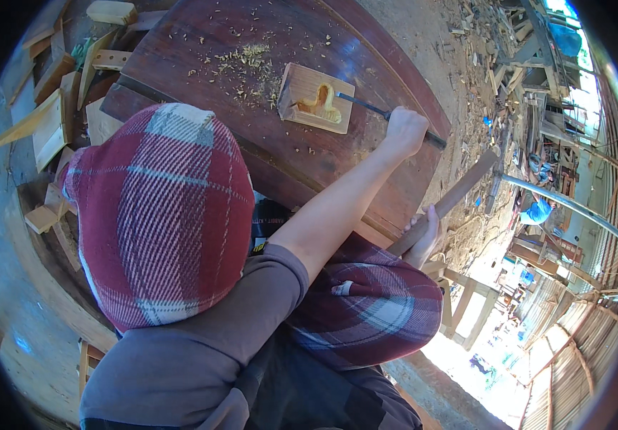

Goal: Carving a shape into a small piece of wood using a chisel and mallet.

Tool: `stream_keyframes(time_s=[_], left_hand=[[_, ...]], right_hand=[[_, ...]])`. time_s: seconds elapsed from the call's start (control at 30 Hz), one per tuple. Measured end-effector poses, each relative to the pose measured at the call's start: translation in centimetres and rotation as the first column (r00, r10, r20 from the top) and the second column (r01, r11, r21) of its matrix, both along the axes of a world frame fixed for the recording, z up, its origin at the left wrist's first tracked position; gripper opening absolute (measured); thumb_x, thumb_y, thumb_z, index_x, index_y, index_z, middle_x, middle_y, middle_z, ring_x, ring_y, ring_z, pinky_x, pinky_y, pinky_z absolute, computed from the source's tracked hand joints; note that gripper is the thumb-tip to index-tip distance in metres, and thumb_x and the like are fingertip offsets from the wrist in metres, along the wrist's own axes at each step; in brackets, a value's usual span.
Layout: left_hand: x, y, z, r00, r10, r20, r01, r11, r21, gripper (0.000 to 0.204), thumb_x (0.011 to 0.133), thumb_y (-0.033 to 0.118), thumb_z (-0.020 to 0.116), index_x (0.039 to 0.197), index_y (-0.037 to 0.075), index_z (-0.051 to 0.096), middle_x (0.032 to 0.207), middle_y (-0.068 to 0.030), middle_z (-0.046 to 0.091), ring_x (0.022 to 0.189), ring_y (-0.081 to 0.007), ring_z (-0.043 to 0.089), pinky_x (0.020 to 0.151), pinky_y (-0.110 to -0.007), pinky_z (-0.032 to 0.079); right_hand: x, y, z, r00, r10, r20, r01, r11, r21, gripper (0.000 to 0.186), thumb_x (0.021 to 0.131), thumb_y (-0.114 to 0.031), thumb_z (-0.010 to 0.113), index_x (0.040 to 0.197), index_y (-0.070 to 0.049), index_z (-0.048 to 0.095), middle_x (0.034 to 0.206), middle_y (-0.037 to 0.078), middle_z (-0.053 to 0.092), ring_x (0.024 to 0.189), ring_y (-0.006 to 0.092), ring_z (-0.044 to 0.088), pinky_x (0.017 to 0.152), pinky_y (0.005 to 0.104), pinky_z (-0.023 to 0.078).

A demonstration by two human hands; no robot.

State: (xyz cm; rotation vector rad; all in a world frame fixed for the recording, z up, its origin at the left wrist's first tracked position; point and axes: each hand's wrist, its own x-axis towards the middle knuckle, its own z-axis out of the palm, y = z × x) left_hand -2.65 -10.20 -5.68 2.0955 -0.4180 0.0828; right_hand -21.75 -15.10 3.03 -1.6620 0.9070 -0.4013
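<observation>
My left hand (pixel 405 132) is closed around the handle of a chisel (pixel 370 105), my bare forearm reaching across from a grey sleeve. The blade's tip rests at the edge of a hollow carved into a light wooden block (pixel 298 87). That hollow is smooth, yellowish and curved, and the block lies flat on a dark reddish-brown wooden board (pixel 230 107). Further right, beside the board's edge, my right hand (pixel 423 238) grips a long flat wooden stick (pixel 459 190), raised at a slant. Part of the right hand is behind the stick and plaid cloth.
Wood shavings (pixel 251 57) are scattered over the board. Two rounded shapes in red plaid cloth (pixel 165 208) fill the near side. Wooden offcuts (pixel 51 129) are heaped at the left. A metal pole (pixel 563 201) and a person in blue (pixel 536 211) are at the right.
</observation>
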Motion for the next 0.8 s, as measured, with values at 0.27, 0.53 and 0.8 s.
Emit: stream_keyframes(time_s=[0.27,0.53,0.8], left_hand=[[1.1,0.4,0.3,0.999,0.008,-0.034,-0.006,0.999,0.034,0.007,0.069,0.020,0.071,0.072,0.013,0.070,0.077,-0.0088,0.069,0.079,-0.0274,0.067,0.072,-0.040,0.050],[1.2,6.7,6.7,0.998,-0.040,-0.057,0.035,0.996,-0.088,0.029,0.076,0.027,0.069,0.098,0.009,0.069,0.085,-0.0143,0.069,0.084,-0.0290,0.068,0.077,-0.043,0.053],[4.3,25.1,4.7,0.887,0.284,-0.364,-0.147,0.921,0.361,0.060,0.062,0.043,0.082,0.096,-0.004,0.065,0.075,-0.0156,0.068,0.068,-0.0270,0.067,0.064,-0.038,0.051]], right_hand=[[-0.9,-0.5,-0.2,0.999,-0.024,-0.037,0.024,1.000,0.012,0.029,0.084,-0.030,0.065,0.092,-0.005,0.053,0.058,0.004,0.047,0.044,0.0124,0.046,0.040,0.0248,0.038],[-1.4,-1.5,-0.7,0.997,-0.062,-0.048,0.063,0.998,0.004,0.031,0.083,-0.029,0.070,0.094,-0.005,0.053,0.059,0.002,0.048,0.045,0.0111,0.047,0.040,0.0240,0.039],[-0.5,-2.1,-3.8,0.909,0.281,-0.307,-0.363,0.896,-0.255,0.051,0.078,-0.040,0.075,0.103,0.003,0.060,0.079,0.010,0.064,0.072,0.0202,0.064,0.065,0.0317,0.051]])
